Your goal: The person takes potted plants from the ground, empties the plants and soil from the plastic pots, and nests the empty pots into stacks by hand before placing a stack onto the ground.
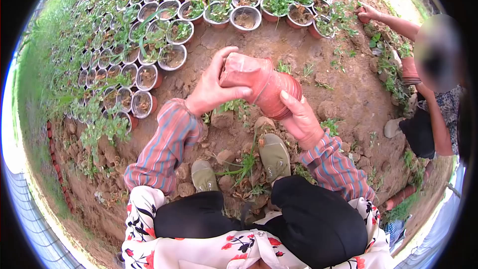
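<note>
A short stack of nested reddish-brown plastic pots [266,84] is held between my two hands, tilted over the bare soil. My left hand [213,86] wraps round the crumpled, dented pot at the stack's upper left end, thumb along its side. At the lower right, where several rims lie close together, my right hand [300,118] grips the stack with its thumb on top. Some of the right fingers are hidden beneath the pots.
Many rows of potted plants [245,18] stand ahead and to the left. A co-worker [438,114] at the right holds pots in both hands. Clods and weeds lie around my shoes [274,157]. More stacked pots [400,197] lie at the lower right.
</note>
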`<move>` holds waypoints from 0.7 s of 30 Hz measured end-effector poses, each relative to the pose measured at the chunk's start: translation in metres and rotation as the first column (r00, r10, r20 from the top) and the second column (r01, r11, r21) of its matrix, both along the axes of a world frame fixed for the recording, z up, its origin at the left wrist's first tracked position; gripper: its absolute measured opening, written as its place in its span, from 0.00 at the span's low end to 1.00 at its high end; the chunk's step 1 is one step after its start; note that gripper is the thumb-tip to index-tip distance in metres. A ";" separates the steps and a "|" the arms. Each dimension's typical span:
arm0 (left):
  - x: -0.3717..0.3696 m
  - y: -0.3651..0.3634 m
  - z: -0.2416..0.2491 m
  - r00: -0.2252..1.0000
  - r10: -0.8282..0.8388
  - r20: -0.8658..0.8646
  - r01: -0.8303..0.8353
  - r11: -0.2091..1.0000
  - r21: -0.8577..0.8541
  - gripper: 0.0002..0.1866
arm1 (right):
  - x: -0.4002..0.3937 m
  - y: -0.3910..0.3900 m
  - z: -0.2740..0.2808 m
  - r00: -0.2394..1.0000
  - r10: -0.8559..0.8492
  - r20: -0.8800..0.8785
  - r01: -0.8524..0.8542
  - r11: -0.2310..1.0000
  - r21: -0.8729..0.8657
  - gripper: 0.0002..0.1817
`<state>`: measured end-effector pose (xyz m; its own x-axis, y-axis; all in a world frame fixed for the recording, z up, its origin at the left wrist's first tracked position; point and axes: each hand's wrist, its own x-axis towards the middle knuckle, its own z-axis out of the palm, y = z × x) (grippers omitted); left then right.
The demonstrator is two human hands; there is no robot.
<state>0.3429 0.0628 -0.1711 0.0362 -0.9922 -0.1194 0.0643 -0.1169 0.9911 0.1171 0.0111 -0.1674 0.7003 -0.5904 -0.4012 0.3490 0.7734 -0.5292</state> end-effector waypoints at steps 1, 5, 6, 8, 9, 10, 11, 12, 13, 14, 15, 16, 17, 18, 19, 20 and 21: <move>-0.003 -0.001 0.000 1.000 -0.007 0.001 0.007 1.000 -0.011 0.52 | -0.001 -0.001 -0.002 0.999 -0.034 0.009 0.034 0.999 0.003 0.28; -0.019 -0.004 0.004 0.992 -0.096 0.080 0.100 0.994 -0.051 0.55 | 0.000 -0.001 -0.009 0.993 -0.071 0.090 0.060 0.991 0.121 0.29; -0.019 -0.006 0.006 0.964 -0.085 0.254 0.114 0.989 -0.098 0.56 | 0.002 -0.002 -0.008 0.993 -0.082 0.085 0.074 0.993 0.094 0.29; -0.020 -0.009 0.008 0.920 -0.092 0.380 0.144 0.983 -0.111 0.59 | 0.002 -0.005 -0.003 0.994 -0.086 0.065 0.086 0.996 0.016 0.29; -0.024 -0.011 0.008 0.920 -0.095 0.381 0.149 0.982 -0.113 0.59 | 0.002 -0.005 -0.001 0.994 -0.091 0.066 0.090 0.996 0.014 0.29; -0.031 -0.014 0.006 0.893 -0.095 0.441 0.182 0.970 -0.159 0.59 | 0.002 -0.005 0.002 0.993 -0.069 0.099 0.069 0.998 0.012 0.29; -0.035 -0.016 0.005 0.862 -0.088 0.500 0.216 0.955 -0.205 0.60 | 0.003 -0.007 0.003 0.990 -0.047 0.132 0.046 0.999 0.006 0.28; -0.036 -0.018 0.002 0.863 -0.138 0.485 0.238 0.960 -0.151 0.61 | 0.004 -0.009 0.004 0.990 -0.049 0.135 0.049 0.999 -0.001 0.28; -0.034 -0.021 -0.006 0.863 -0.137 0.487 0.241 0.957 -0.159 0.61 | 0.003 -0.011 0.004 0.997 -0.045 0.068 0.045 0.999 -0.007 0.27; -0.030 -0.025 -0.017 0.874 -0.258 0.412 0.337 0.932 -0.131 0.61 | 0.003 -0.015 0.004 0.999 -0.043 0.001 0.043 0.999 -0.016 0.26; -0.025 -0.032 -0.024 0.866 -0.376 0.330 0.431 0.895 -0.114 0.61 | 0.002 -0.020 0.003 0.999 -0.047 -0.001 0.047 0.999 -0.028 0.26; -0.017 -0.046 -0.027 0.823 -0.470 0.321 0.530 0.837 -0.135 0.60 | 0.001 -0.025 0.001 0.996 -0.080 -0.029 0.078 0.995 -0.054 0.25; -0.007 -0.061 -0.032 0.811 -0.508 0.291 0.498 0.860 0.113 0.60 | -0.002 -0.029 -0.003 0.992 -0.114 -0.057 0.109 0.991 -0.079 0.24; 0.004 -0.077 -0.040 0.804 -0.539 0.253 0.441 0.824 0.356 0.59 | -0.009 -0.034 -0.014 0.976 -0.175 -0.126 0.164 0.982 -0.088 0.22; 0.015 -0.093 -0.071 0.748 -0.368 0.553 0.278 0.929 0.243 0.56 | -0.014 -0.038 -0.015 0.975 -0.179 -0.129 0.167 0.981 -0.099 0.22; 0.027 -0.112 -0.093 0.645 -0.245 0.724 0.154 0.970 0.190 0.52 | -0.019 -0.039 -0.015 0.968 -0.207 -0.144 0.199 0.978 -0.067 0.22; 0.041 -0.129 -0.123 0.576 -0.114 0.810 0.076 0.993 0.086 0.49 | -0.023 -0.041 -0.015 0.960 -0.232 -0.159 0.229 0.973 -0.038 0.21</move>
